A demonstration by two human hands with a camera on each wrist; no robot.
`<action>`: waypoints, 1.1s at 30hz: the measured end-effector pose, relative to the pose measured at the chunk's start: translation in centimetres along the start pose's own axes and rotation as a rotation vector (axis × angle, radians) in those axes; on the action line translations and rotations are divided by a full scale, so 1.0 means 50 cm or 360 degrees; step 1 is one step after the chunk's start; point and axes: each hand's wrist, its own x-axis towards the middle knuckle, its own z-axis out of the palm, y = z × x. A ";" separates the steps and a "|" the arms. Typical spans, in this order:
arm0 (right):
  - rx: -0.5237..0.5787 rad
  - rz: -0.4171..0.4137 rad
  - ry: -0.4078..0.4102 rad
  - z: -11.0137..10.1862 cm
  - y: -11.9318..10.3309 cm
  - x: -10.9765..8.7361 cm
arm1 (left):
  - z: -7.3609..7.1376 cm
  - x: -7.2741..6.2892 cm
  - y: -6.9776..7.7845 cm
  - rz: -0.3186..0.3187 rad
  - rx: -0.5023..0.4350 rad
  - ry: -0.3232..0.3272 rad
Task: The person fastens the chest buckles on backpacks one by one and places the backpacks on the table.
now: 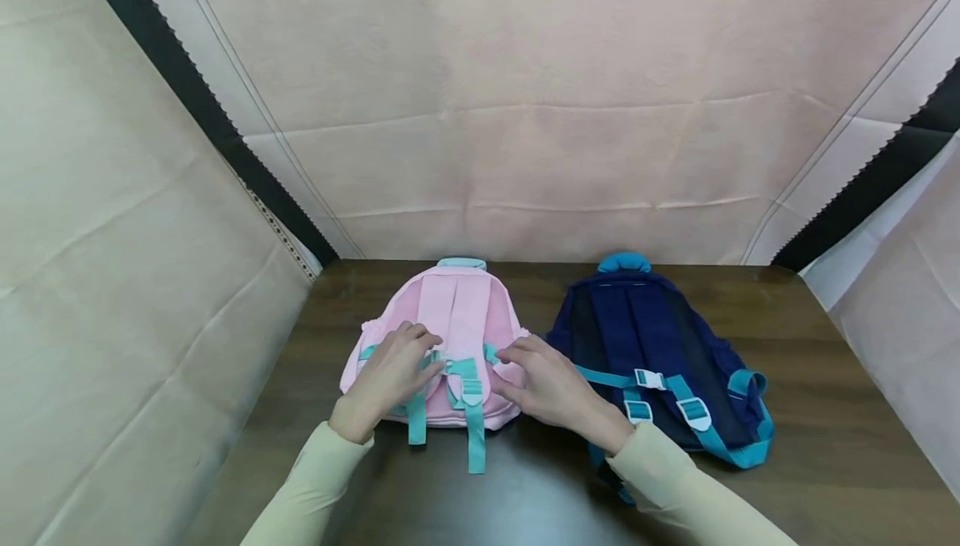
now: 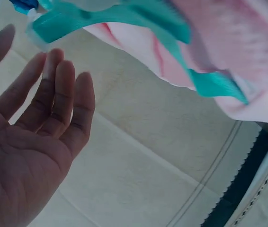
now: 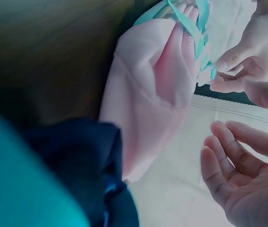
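Note:
A small pink backpack (image 1: 456, 300) lies on the table with its shoulder straps facing up. Teal webbing (image 1: 476, 433) hangs from it toward the front, and a white buckle (image 1: 472, 392) sits on one strap. Over the bag's left side hovers my left hand (image 1: 390, 373), fingers loosely bent. In the left wrist view its fingertips (image 2: 54, 56) come close to a teal strap (image 2: 82, 19), with nothing between thumb and fingers. My right hand (image 1: 547, 383) is over the bag's right edge; the right wrist view shows its fingers (image 3: 233, 146) spread and relaxed, holding nothing.
To the right lies a navy backpack (image 1: 637, 321) with bright blue straps (image 1: 750, 450) and white buckles, partly beneath the right forearm. Both bags rest on a dark wooden table (image 1: 810, 363). Pale fabric walls (image 1: 525, 154) with black edging enclose the back and sides.

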 end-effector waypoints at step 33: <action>0.0027 0.0007 -0.0202 0.136 -0.049 0.132 | 0.075 -0.032 -0.091 -0.0231 -0.0636 0.0057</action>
